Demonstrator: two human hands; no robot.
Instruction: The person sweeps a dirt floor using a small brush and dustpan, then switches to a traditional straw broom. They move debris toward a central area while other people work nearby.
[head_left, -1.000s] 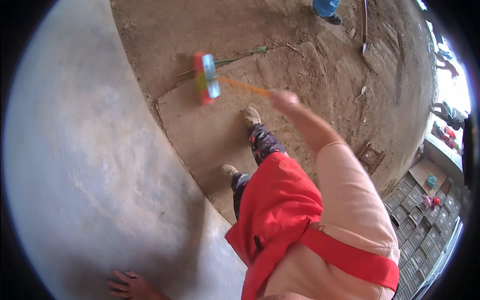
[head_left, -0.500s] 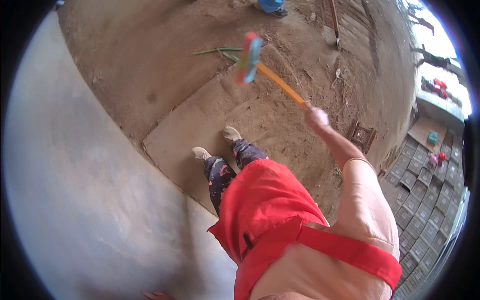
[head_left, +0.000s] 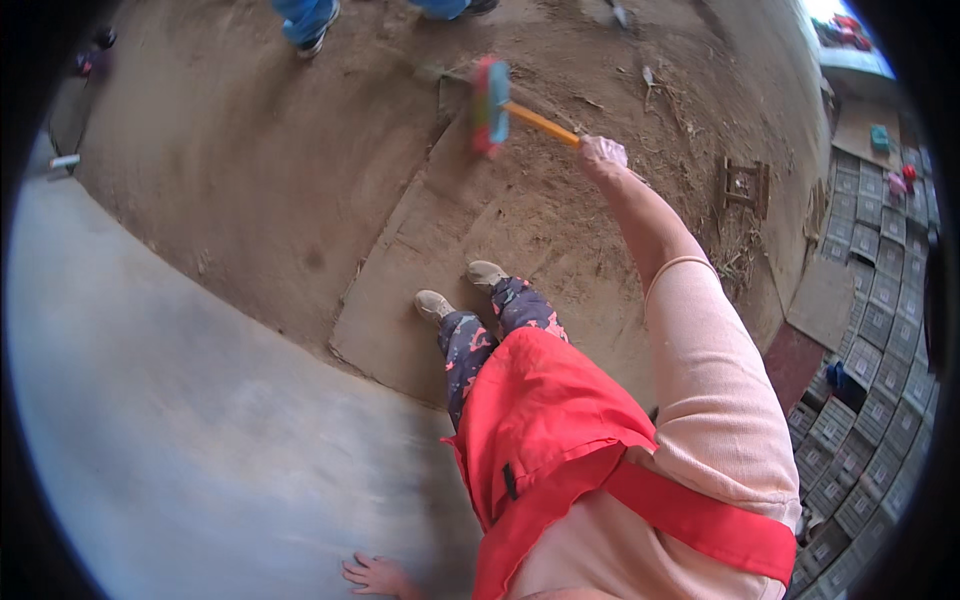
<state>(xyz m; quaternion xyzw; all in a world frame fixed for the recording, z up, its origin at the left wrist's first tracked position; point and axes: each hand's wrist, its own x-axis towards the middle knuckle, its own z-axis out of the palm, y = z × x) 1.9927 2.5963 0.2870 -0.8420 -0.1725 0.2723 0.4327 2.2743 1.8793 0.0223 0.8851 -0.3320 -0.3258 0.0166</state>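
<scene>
My right hand (head_left: 604,155) is wrapped around the orange handle (head_left: 542,123) of a broom, arm stretched forward. The broom's crosswise head (head_left: 491,106) is red, green and blue, smeared by motion, and over the dirt-covered floor beside the edge of a flat slab (head_left: 400,240). Whether it touches the ground I cannot tell. Low in the picture, my left hand (head_left: 375,576) has its fingers spread against a smooth grey surface (head_left: 220,400) and holds nothing.
Two blue-trousered legs (head_left: 305,22) of people stand at the far edge. A small wooden frame-like stool (head_left: 745,187) lies on the dirt at right. Beyond it are rows of grey blocks (head_left: 880,300) and a teal box (head_left: 879,138). Straw and debris (head_left: 675,100) litter the ground.
The broom and my right hand have shifted slightly left and farther away. My left hand shows more fully. The view has turned, bringing in more blue-trousered legs and more grey blocks.
</scene>
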